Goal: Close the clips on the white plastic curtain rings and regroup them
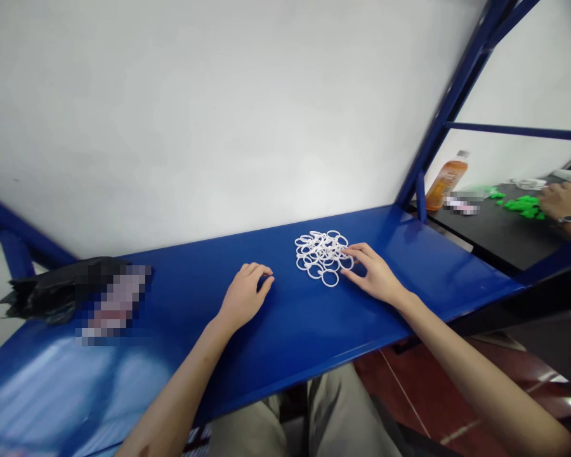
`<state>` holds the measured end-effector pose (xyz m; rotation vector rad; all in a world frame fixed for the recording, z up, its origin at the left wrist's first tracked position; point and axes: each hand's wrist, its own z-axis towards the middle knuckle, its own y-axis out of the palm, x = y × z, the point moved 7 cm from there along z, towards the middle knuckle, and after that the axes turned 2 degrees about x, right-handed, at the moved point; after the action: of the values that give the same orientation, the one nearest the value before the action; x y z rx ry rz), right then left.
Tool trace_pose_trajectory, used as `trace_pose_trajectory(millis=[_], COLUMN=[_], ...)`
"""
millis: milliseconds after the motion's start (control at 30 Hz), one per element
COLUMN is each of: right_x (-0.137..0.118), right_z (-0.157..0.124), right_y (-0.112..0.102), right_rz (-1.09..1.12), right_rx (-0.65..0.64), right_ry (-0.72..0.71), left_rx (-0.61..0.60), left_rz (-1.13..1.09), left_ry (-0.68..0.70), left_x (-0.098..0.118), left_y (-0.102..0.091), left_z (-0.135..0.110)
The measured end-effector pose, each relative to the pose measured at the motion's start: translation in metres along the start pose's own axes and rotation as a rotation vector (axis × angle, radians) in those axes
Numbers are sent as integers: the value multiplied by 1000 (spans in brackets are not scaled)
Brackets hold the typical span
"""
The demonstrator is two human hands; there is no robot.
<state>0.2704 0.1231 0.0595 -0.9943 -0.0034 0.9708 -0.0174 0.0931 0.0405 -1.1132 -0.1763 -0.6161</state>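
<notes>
A loose pile of thin white rings (321, 251) lies on the blue tabletop (276, 336), several of them overlapping. My right hand (374, 273) is at the pile's right edge, thumb and fingers apart, with the fingertips at the outermost rings; whether they touch is hard to tell. To the left of the pile, my left hand (245, 292) rests on the table with its fingers slightly curled and the thumb apart from them. Nothing shows in it, and a stretch of blue surface separates it from the rings.
A black plastic bag (57, 285) and a blurred-out flat item (117, 304) lie at the left. Blue frame posts (450, 95) rise at the right. Beyond them, another person's hand (564, 200) is beside green pieces (523, 206) and an orange drink bottle (447, 181).
</notes>
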Motion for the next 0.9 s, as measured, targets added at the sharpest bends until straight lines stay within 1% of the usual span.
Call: trace_pose_trajectory(millis=[67, 133, 367, 633, 767, 900], right_x=[10, 14, 10, 15, 16, 17], right_z=[-10, -16, -16, -18, -18, -19], right_y=[-7, -9, 1, -1, -1, 0], right_rz=[-36, -71, -103, -89, -64, -63], right_rx=[-21, -33, -90, -81, -93, -85], right_ry=[34, 46, 3, 52, 73, 85], left_rx=[-37, -60, -108, -106, -121, -101], left_rz=[-4, -9, 26, 27, 15, -15], left_ry=[5, 6, 4, 20, 5, 1], left_x=[4, 6, 4, 6, 4, 1], left_y=[2, 3, 7, 7, 8, 8], left_z=[-1, -1, -3, -4, -5, -6])
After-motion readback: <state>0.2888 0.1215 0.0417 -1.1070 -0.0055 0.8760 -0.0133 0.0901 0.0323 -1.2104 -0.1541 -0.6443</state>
